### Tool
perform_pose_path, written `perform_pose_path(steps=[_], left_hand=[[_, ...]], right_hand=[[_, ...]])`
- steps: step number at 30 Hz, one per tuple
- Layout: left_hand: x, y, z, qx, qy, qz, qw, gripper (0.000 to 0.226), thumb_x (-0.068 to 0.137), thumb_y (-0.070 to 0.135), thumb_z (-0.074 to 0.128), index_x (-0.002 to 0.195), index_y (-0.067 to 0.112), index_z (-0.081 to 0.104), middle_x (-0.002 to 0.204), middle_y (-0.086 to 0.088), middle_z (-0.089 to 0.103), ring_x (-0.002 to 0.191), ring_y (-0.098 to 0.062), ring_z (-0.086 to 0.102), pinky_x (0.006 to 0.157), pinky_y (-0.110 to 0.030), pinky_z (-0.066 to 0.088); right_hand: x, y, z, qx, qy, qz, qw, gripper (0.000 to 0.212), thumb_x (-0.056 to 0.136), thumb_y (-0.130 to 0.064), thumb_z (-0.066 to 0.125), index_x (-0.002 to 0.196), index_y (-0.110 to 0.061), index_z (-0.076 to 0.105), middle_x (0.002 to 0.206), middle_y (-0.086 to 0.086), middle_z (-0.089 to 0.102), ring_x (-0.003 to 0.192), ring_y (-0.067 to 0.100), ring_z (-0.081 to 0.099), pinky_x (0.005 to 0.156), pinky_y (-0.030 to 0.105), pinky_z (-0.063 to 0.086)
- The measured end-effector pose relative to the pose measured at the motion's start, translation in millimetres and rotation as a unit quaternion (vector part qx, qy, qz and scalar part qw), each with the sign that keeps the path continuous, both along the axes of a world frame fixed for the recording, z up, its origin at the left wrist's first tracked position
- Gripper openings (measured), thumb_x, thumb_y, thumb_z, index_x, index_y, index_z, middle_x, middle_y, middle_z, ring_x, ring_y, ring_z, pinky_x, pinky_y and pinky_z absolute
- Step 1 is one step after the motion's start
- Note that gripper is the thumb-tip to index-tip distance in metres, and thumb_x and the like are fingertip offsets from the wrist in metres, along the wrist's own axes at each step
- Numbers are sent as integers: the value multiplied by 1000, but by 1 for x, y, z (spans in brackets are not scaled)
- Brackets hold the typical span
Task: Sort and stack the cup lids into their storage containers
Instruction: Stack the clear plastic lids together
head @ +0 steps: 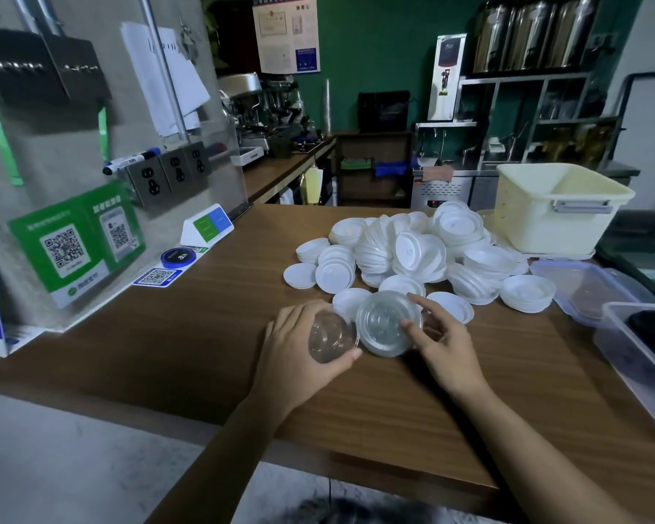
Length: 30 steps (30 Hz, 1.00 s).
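**Service counter of a café or drinks shop.**
A wooden counter [212, 334] carries QR payment placards [76, 243] and a heap of white cup lids [413, 251]. Behind it, against a green wall, stand an espresso machine [265, 104], a white hot-water dispenser [445, 77] and three steel insulated urns [530, 35] on top of metal shelving [522, 96], equipment typical of commercial beverage preparation.

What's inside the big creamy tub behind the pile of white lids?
Of the cream tub only bare inner walls show near the rim. Its front wall hides the bottom, so whether any lids lie inside cannot be told. The white lid pile lies outside it.
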<state>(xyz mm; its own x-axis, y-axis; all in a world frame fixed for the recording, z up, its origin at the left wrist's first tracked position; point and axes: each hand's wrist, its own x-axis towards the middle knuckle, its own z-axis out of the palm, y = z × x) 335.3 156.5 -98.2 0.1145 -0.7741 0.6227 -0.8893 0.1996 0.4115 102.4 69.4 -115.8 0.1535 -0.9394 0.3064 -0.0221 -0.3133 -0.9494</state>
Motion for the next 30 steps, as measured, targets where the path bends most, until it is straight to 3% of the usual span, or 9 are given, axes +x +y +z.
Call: perform_pose_path(steps=[4, 8, 11, 15, 19, 21, 25, 30], left_hand=[[-30, -13, 5, 18, 22, -65, 997, 76, 64, 74, 82, 123, 31, 61, 144, 22, 53, 132, -2, 49, 104, -23, 42], [-48, -24, 3, 12, 72, -125, 989, 75, 64, 61, 91, 125, 26, 64, 144, 18, 50, 131, 2, 50, 108, -10, 37], [-54, -29, 2, -6, 34, -139, 990, 73, 68, 65, 87, 129, 30, 65, 146, 22, 48, 137, 4, 44, 113, -15, 32], [-51, -29, -1, -2, -27, -104, 994, 74, 79, 80, 66, 137, 34, 62, 156, 16, 45, 147, -5, 38, 117, -27, 31], [-35, -17, 3, -46, -74, -44, 995, 68, 81, 73, 67, 133, 29, 65, 147, 11, 56, 134, -12, 54, 105, -34, 42], [-15, -11, 2, -17, -96, 12, 995, 71, 74, 74, 68, 131, 30, 65, 143, 11, 59, 130, -13, 56, 106, -39, 40], [19, 1, -7, 98, -89, 56, 990, 81, 67, 83, 59, 137, 42, 56, 137, 21, 59, 130, -7, 53, 112, -40, 27], [21, 3, -7, 58, -32, 36, 997, 75, 66, 76, 68, 132, 42, 59, 130, 23, 56, 122, -6, 56, 110, -43, 34]], right_hand=[[0, 4, 4, 7, -4, 14, 1000, 35, 98, -22, 75, 131, -32, 71, 100, -12, 78, 103, 7, 73, 99, 32, 55], [1, 7, 8, 14, -7, 33, 999, 27, 106, -27, 63, 131, -30, 71, 103, -12, 79, 100, 8, 73, 95, 31, 55], [1, 9, 9, 5, -1, 37, 999, 28, 102, -31, 68, 129, -27, 73, 100, -10, 80, 99, 5, 74, 91, 20, 53], [1, 4, 5, -2, 10, 26, 1000, 29, 99, -24, 74, 128, -29, 73, 78, -15, 71, 80, 4, 68, 81, 18, 52], [-1, -3, -1, 2, 13, -3, 1000, 35, 98, -19, 76, 132, -26, 71, 68, -23, 61, 70, 1, 57, 78, 19, 50], [-1, -5, -3, 3, 17, -9, 1000, 34, 97, -21, 76, 131, -26, 72, 68, -22, 58, 71, 3, 56, 80, 24, 50], [1, -5, -3, 6, 14, -17, 1000, 29, 97, -23, 77, 125, -32, 75, 74, -13, 54, 74, 11, 55, 83, 29, 50], [0, -4, -2, 4, 18, -12, 1000, 28, 97, -24, 77, 124, -29, 75, 68, -22, 61, 73, 4, 58, 85, 28, 49]])
